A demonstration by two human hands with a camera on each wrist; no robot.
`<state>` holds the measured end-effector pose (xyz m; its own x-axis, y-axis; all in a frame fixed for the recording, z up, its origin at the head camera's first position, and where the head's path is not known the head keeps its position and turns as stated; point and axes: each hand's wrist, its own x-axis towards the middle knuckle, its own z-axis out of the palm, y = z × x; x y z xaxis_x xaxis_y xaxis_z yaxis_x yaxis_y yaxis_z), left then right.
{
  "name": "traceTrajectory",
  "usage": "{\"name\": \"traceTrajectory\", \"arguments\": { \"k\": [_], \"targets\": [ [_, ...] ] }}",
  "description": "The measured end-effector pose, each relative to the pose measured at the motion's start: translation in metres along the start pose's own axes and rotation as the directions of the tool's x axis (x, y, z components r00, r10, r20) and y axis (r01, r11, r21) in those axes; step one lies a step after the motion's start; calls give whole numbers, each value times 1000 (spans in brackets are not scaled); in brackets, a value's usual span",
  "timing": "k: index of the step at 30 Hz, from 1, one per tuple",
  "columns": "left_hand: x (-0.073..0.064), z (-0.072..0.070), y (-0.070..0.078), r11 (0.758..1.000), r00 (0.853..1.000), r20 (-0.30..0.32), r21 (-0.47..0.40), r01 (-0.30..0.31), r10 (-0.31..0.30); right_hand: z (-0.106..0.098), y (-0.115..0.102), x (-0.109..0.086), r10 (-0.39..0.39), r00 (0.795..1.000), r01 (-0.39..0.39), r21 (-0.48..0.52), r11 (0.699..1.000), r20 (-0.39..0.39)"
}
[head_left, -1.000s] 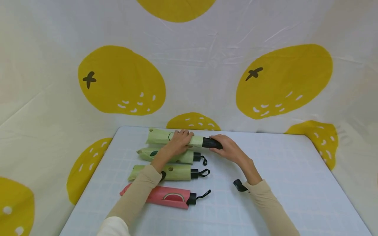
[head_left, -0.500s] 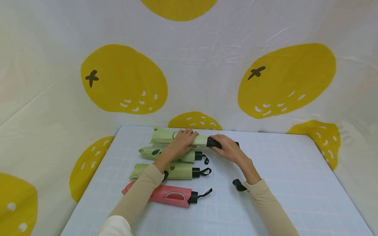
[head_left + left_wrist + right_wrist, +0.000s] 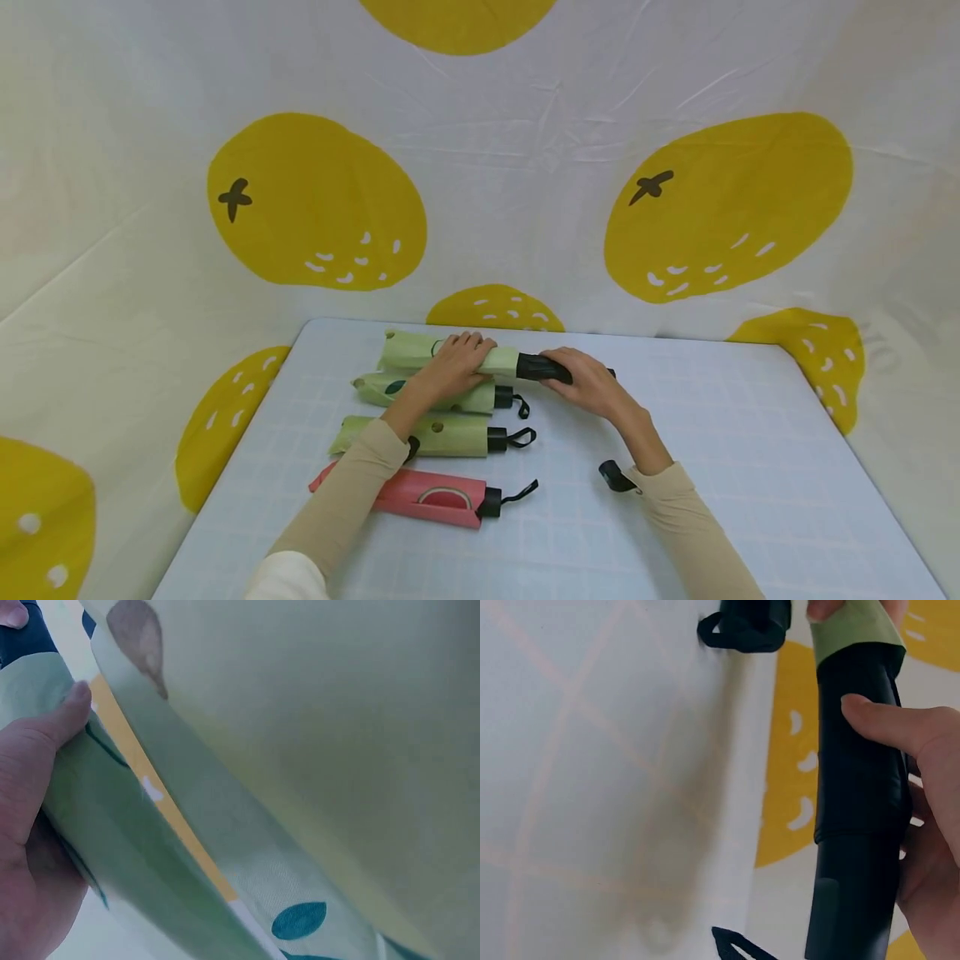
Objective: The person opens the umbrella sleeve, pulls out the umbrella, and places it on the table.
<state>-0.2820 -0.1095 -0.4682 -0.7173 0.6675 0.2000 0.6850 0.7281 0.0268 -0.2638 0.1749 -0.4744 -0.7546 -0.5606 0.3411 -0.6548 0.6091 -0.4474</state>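
Farthest back in the row lies a folding umbrella [image 3: 534, 367], its black end sticking out of a pale green sleeve [image 3: 497, 361]. My left hand [image 3: 454, 367] grips that sleeve around its middle, thumb along the top in the left wrist view. On the black folded part, my right hand [image 3: 588, 383] holds on just past the sleeve's mouth. The right wrist view shows its thumb [image 3: 870, 720] pressed on the dark cover, fingers behind, with the handle [image 3: 851, 900] below. The rest of the umbrella is hidden inside the sleeve.
Nearer to me lie two more green-sleeved umbrellas [image 3: 480, 400] [image 3: 465, 437] and a pink one [image 3: 446, 497], their black handles and straps pointing right. All rest on a pale checked tabletop [image 3: 720, 467], with a lemon-print cloth [image 3: 517, 225] hanging behind.
The held umbrella first shifted right with both hands, then slightly back left. More of its black part now shows between sleeve and right hand. The other umbrellas stay put.
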Motion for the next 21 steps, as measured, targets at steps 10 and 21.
{"name": "traceTrajectory", "arguments": {
  "k": [10, 21],
  "targets": [
    [1, 0, 4, 1000, 999, -42, 20, -10, 11, 7, -11, 12, -10, 1000, 12, -116, 993, 13],
    [2, -4, 7, 1000, 1000, -31, -17, 3, -4, 9, -8, 7, -5, 1000, 5, -88, 996, -4]
  ]
}}
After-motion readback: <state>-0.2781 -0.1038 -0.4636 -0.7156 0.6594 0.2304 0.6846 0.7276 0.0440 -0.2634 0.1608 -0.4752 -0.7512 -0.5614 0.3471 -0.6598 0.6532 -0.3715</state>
